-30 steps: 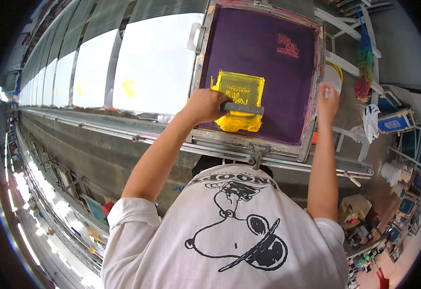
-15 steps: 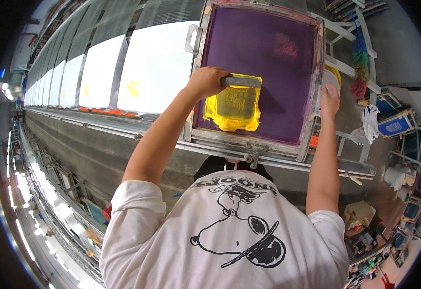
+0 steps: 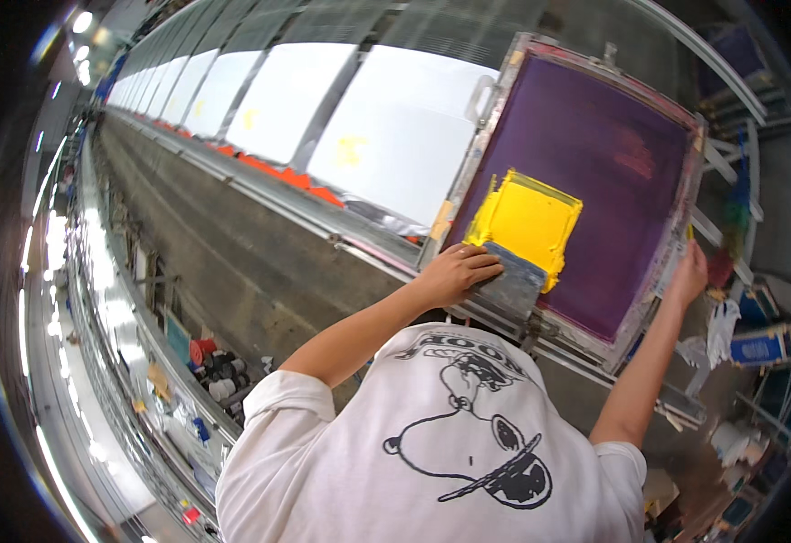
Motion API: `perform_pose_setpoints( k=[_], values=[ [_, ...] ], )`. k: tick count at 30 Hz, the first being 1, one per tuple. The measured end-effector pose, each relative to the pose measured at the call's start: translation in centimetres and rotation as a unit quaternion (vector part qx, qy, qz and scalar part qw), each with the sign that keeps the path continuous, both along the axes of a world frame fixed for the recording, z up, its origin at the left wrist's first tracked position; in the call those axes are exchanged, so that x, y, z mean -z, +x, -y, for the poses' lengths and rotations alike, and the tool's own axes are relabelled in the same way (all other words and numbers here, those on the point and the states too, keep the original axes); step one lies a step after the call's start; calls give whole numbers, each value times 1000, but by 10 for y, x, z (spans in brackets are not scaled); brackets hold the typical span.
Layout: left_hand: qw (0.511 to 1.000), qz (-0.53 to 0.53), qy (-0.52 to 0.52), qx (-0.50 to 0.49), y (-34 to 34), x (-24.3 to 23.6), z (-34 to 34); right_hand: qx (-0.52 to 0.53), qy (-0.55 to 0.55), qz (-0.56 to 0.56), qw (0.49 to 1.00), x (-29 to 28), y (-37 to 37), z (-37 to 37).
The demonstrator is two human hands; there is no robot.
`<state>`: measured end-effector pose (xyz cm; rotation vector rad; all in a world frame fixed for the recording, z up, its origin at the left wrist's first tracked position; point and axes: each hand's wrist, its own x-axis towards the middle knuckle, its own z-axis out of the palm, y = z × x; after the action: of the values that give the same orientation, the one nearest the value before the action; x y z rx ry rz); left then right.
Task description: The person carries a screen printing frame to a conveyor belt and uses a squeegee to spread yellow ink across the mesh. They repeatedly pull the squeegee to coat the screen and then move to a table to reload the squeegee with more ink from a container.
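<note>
A metal-framed printing screen [image 3: 502, 118] with purple mesh [image 3: 604, 154] lies on the long table in front of me. A patch of yellow ink [image 3: 527, 217] covers the mesh near its lower left. My left hand [image 3: 459, 271] grips a grey squeegee [image 3: 515, 288] at the near edge of the screen, just below the yellow ink. My right hand [image 3: 690, 270] holds the right side of the frame. I wear a white T-shirt [image 3: 431, 452] with a black cartoon drawing.
White panels [image 3: 386, 136] lie in a row along the table to the left, some with small yellow marks. Paint pots [image 3: 214, 371] sit on a low shelf under the table. Blue boxes [image 3: 759, 344] and white rags [image 3: 719, 328] crowd the right.
My left hand pushed the squeegee toward the far part of the screen, then drew it back to the near edge, leaving the yellow ink spread above it. My right hand stayed on the frame.
</note>
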<state>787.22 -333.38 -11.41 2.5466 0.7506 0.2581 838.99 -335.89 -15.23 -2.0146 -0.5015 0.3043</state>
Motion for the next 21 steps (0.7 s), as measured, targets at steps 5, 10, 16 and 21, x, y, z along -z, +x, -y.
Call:
perform_pose_setpoints(
  k=[5, 10, 16, 21],
  values=[
    [999, -17, -10, -32, -84, -9, -52, -49, 153, -62, 985, 18, -94, -52],
    [994, -65, -64, -53, -203, -32, -134, -20, 131, -150, 980, 19, -250, -116],
    [992, -72, -62, -81, -322, -37, -197, -26, 115, -71, 991, 36, -379, -179],
    [996, -75, -48, 17, -351, -38, -222, -26, 23, -15, 999, 36, -406, -194]
  ],
)
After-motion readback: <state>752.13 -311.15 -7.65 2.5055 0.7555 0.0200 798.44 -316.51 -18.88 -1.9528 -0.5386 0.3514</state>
